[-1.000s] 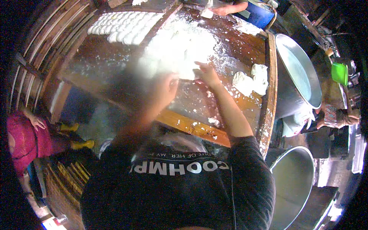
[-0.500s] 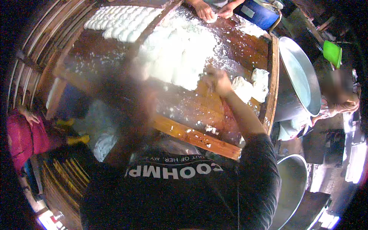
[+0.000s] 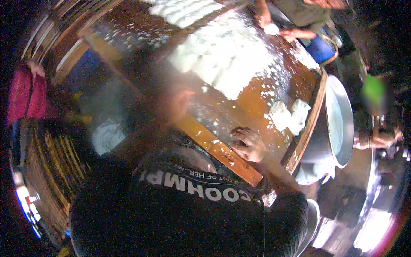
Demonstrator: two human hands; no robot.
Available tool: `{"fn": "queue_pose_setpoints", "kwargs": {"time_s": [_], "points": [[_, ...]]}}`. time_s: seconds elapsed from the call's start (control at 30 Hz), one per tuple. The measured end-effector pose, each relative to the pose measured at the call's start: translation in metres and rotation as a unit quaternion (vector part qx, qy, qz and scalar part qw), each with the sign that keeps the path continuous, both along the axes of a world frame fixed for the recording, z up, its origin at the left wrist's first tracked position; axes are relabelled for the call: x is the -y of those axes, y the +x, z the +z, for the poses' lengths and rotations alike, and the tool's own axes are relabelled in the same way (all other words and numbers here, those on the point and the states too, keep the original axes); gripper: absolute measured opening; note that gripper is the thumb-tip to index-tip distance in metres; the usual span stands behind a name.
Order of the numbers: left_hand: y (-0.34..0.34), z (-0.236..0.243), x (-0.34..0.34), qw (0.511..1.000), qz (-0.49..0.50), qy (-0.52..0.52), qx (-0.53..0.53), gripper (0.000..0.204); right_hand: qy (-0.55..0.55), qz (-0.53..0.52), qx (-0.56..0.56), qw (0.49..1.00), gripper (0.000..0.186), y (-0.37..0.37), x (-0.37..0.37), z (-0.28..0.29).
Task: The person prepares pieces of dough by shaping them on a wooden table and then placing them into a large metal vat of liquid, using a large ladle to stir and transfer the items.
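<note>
My right hand (image 3: 249,144) is low over the floured wooden table (image 3: 222,115), just inside its near edge board. Its fingers are curled, and whatever they might hold is hidden. A smeared patch to the left is my left hand (image 3: 180,103), close to the dough; its fingers are too blurred to read. Long, soft white strips of dough (image 3: 222,60) lie side by side under loose flour beyond both hands. Two dough lumps, one pale (image 3: 280,115) and one beside it (image 3: 299,116), rest near the table's right edge.
Rows of shaped dough (image 3: 188,12) lie beyond a wooden divider. Across the table, a co-worker's hands hold a small white piece (image 3: 271,29). A large metal pot (image 3: 340,124) stands against the right side, with a blue drum (image 3: 319,49) behind. Someone in red (image 3: 26,92) is at left.
My right hand has drawn back from beside the dough strips to the near edge board. The whole view has turned and shifted. The co-worker's hands have moved apart around the small white piece.
</note>
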State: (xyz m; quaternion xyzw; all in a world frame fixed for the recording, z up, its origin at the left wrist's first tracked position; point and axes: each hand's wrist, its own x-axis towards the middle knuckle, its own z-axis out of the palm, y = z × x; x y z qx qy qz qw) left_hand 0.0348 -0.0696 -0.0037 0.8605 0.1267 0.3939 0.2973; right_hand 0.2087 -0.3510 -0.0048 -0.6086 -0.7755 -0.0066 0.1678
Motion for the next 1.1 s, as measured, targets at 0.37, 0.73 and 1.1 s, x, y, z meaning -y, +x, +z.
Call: {"fn": "queue_pose_setpoints", "kwargs": {"time_s": [0.37, 0.73, 1.1], "points": [[-0.150, 0.016, -0.060, 0.987, 0.011, 0.149, 0.054, 0.020, 0.236, -0.387, 0.130, 0.882, 0.025, 0.021, -0.089, 0.049], [-0.423, -0.063, -0.088, 0.862, 0.425, -0.242, -0.131, 0.020, 0.051, -0.228, 0.015, 0.972, 0.021, -0.134, -0.274, 0.074], [-0.492, -0.079, -0.109, 0.748, 0.523, -0.395, -0.109, 0.020, 0.008, -0.029, -0.156, 0.987, 0.028, -0.176, -0.494, 0.113]]}}
